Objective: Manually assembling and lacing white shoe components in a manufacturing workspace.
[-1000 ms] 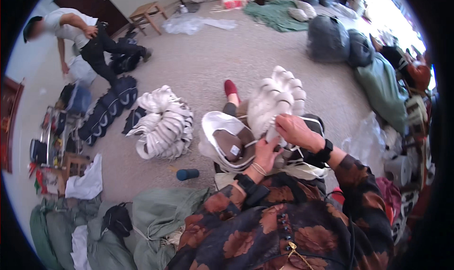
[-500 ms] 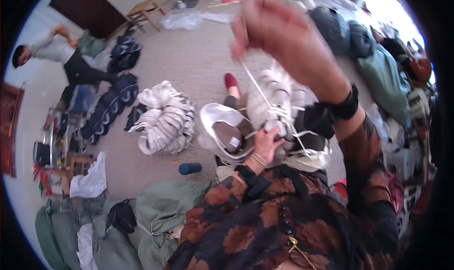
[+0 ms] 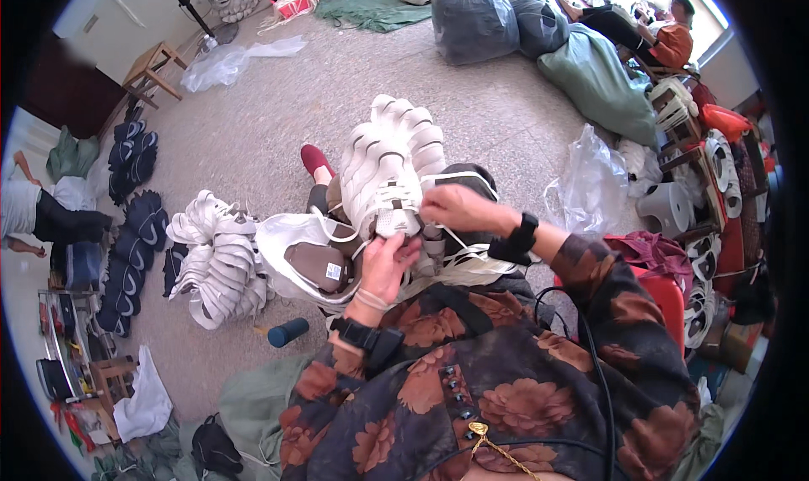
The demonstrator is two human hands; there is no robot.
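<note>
A stack of white shoe uppers (image 3: 392, 148) lies across my lap, with a white shoelace threaded through the eyelets of the nearest one. My left hand (image 3: 386, 266) grips that upper by its tongue. Beside the eyelets, my right hand (image 3: 459, 207) is closed, fingers pinched on the white shoelace (image 3: 463, 176). More loose white laces (image 3: 476, 266) hang over my right thigh. Left of my left hand rests a white upper with a brown lining and a small label (image 3: 324, 268). My right fingertips are partly hidden.
Another pile of white uppers (image 3: 219, 258) sits on the floor at left, beside rows of dark uppers (image 3: 135, 249). A blue cylinder (image 3: 288, 332) lies near me. Stuffed bags (image 3: 476, 22) stand at the back. One person (image 3: 50, 211) is at far left, another (image 3: 670, 43) sits far right.
My right hand has come down from high above, where it was pulling the lace taut, to beside the eyelets. My left hand still holds the upper. The whole view has shifted.
</note>
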